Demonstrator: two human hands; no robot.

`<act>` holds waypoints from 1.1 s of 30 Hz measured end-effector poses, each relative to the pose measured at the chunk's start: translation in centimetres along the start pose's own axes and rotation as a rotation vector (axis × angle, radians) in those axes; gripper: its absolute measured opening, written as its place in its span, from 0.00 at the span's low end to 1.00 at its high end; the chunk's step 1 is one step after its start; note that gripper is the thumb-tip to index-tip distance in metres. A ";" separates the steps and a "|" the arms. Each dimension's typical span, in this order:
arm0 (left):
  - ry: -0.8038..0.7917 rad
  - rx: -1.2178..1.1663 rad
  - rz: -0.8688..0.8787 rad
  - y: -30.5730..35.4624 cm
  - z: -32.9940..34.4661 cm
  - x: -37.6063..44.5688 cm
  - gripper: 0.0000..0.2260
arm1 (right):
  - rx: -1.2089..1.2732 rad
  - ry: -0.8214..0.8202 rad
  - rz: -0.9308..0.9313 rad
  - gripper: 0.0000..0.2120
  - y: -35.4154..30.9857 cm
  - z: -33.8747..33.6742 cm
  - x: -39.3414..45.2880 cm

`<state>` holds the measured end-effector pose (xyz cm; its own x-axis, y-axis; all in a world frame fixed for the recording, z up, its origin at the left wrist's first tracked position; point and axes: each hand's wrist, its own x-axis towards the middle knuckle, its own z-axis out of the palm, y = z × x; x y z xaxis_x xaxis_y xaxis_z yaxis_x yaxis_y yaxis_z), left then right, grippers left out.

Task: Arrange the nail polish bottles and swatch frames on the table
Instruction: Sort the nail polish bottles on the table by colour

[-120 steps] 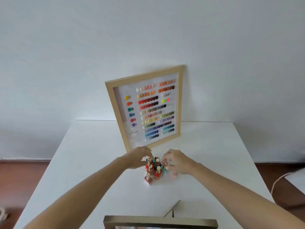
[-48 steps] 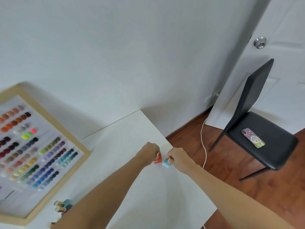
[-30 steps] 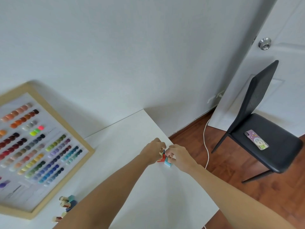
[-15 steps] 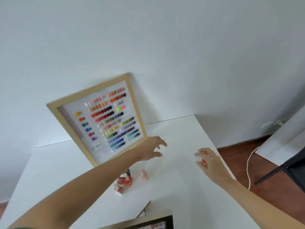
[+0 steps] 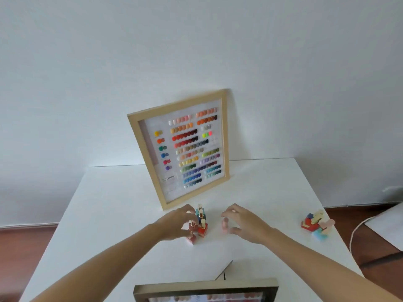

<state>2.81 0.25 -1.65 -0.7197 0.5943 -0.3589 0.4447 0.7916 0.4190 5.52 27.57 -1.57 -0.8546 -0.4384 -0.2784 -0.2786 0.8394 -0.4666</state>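
- Left hand (image 5: 174, 223) at centre frame, fingers curled round the left side of the middle bottle cluster (image 5: 199, 223); looks like contact with the pink bottle (image 5: 192, 233), but whether it is actually pinched I cannot tell.
- Right hand (image 5: 242, 223) just right of centre, half open, thumb and fingers cupped either side of a single pale pink bottle (image 5: 225, 225); not closed on it, gap visible.
- Read: both hands bracketing the remaining bottles to lift a couple at once.
- Second bottle pile (image 5: 317, 224) at right edge of the table (image 5: 113, 192), several tipped over, well apart from the middle cluster. Probably the drop-off spot.
- Large swatch frame (image 5: 181, 149) above centre, stood on edge and leaning back against the wall so the colours face forward.
- Second frame (image 5: 206, 289) at bottom centre, only the top rail showing.
- Risk: the standing bottles touch each other, so one nudge could topple the group.
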 end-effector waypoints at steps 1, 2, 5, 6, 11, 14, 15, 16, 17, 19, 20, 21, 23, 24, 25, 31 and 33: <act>-0.010 0.005 0.004 -0.2 0.5 0.1 0.15 | -0.015 -0.032 -0.004 0.17 -0.2 0.1 0.5; -0.016 0.010 0.007 -0.3 1.0 0.3 0.15 | -0.027 -0.055 -0.005 0.15 -0.3 0.2 0.9; -0.027 0.012 0.013 -0.6 2.0 0.8 0.13 | -0.056 -0.102 0.021 0.06 -0.7 0.6 2.1; -0.027 0.012 0.016 -0.8 2.2 1.0 0.12 | -0.071 -0.114 0.031 0.07 -0.9 0.8 2.4; -0.010 0.042 0.031 -1.5 2.9 1.0 0.10 | -0.087 -0.140 0.040 0.07 -2.3 1.5 3.3; 0.008 0.052 0.027 -1.7 3.1 0.9 0.10 | -0.044 -0.119 0.024 0.10 -3.3 1.8 3.6; 0.016 0.050 0.025 -1.8 3.1 0.9 0.10 | -0.034 -0.109 0.017 0.13 -3.6 2.0 3.6; 0.023 0.047 0.022 -1.9 3.2 0.8 0.10 | -0.035 -0.102 0.008 0.17 -3.9 2.1 3.8; 0.027 0.042 0.022 -1.9 3.2 0.8 0.10 | -0.046 -0.097 -0.002 0.19 -4.1 2.3 3.9; 0.030 0.041 0.024 -2.0 3.2 0.6 0.11 | -0.085 -0.095 -0.031 0.21 -4.4 2.6 4.2; 0.031 0.043 0.025 -2.1 3.3 0.6 0.11 | -0.106 -0.099 -0.044 0.20 -4.6 2.7 4.3; 0.030 0.044 0.025 -2.1 3.3 0.5 0.12 | -0.122 -0.105 -0.052 0.19 -4.7 2.8 4.5; 0.033 0.043 0.026 -2.3 3.2 0.4 0.12 | -0.153 -0.117 -0.063 0.16 -5.0 2.9 4.9; 0.032 0.043 0.028 -2.3 3.2 0.3 0.12 | -0.169 -0.121 -0.070 0.14 -5.1 2.9 5.0; 0.030 0.042 0.031 -2.4 3.1 0.2 0.12 | -0.184 -0.124 -0.079 0.14 -5.3 2.9 5.2; -0.002 0.077 0.074 -2.1 2.5 -0.3 0.12 | -0.254 -0.148 -0.115 0.11 -5.5 2.9 5.3; -0.007 0.095 0.100 -1.7 2.1 -0.3 0.12 | -0.266 -0.138 -0.100 0.10 -5.3 2.6 5.0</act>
<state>3.38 -1.01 -4.04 -0.6655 0.6719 -0.3250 0.5632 0.7378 0.3722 3.93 20.08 -2.68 -0.7548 -0.5468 -0.3623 -0.4784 0.8368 -0.2662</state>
